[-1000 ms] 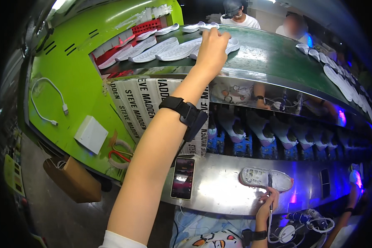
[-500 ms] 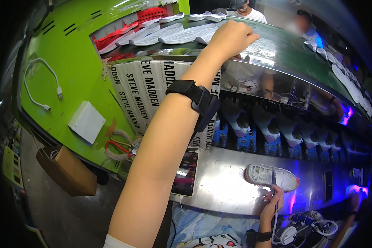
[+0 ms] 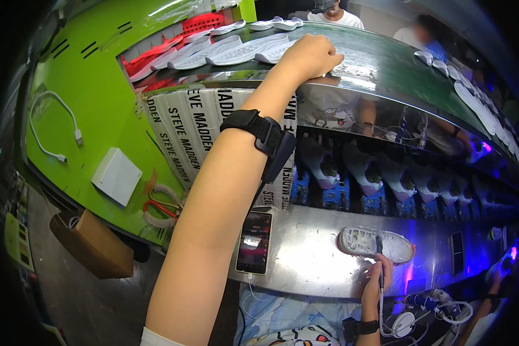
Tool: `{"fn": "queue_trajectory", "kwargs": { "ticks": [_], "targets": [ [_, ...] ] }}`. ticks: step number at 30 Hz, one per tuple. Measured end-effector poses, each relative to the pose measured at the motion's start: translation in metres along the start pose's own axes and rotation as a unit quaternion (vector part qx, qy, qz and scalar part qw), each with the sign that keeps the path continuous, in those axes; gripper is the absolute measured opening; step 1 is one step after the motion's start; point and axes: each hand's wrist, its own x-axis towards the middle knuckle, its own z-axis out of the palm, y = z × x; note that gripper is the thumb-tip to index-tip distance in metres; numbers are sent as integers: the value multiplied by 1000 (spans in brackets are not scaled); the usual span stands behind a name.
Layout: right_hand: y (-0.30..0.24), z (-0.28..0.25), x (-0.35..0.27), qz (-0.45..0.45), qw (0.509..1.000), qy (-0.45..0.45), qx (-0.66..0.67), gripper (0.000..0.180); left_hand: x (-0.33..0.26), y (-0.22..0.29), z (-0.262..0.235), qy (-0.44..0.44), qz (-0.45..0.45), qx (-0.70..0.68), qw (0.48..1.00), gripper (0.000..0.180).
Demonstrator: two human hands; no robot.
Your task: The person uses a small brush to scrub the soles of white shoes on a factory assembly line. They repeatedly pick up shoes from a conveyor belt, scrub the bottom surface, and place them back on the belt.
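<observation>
My left hand (image 3: 310, 56) is stretched far forward over the edge of the green conveyor belt (image 3: 375, 55), its fingers curled closed. What they hold, if anything, is hidden. Beside it lies a white shoe sole (image 3: 271, 53), whose right end disappears behind the hand. Down on the metal bench, my right hand (image 3: 379, 275) grips a brush (image 3: 379, 248) with a white tube running from its handle. The brush tip touches the inside of a pale sole (image 3: 360, 241) with a hollow grid pattern, which lies flat with a reddish tip at its right end.
More white soles (image 3: 225, 55) line the belt's left side, near red racks (image 3: 205, 23). Below the belt, several shoe uppers (image 3: 363, 170) hang in a row. A phone (image 3: 254, 242) lies under my left forearm. Left are a green panel (image 3: 69, 150), a white box (image 3: 117, 176) and scissors (image 3: 160, 207).
The whole view has shifted slightly, so most things appear a little farther left. Both hands keep nearly the same places, and the brush is still on the sole.
</observation>
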Motion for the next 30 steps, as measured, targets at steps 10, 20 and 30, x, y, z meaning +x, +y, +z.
{"fn": "queue_trajectory", "kwargs": {
  "ticks": [10,20,30],
  "targets": [
    [-4,-1,1,11,1000,-3,-1,25,3,-7,6,34,36,16,999,37],
    [-4,-3,0,13,1000,-1,2,25,-4,6,-5,15,-23,-17,999,32],
    [-5,-5,1,10,1000,1,-3,25,-3,9,-6,14,-26,-12,999,31]
  ]
}}
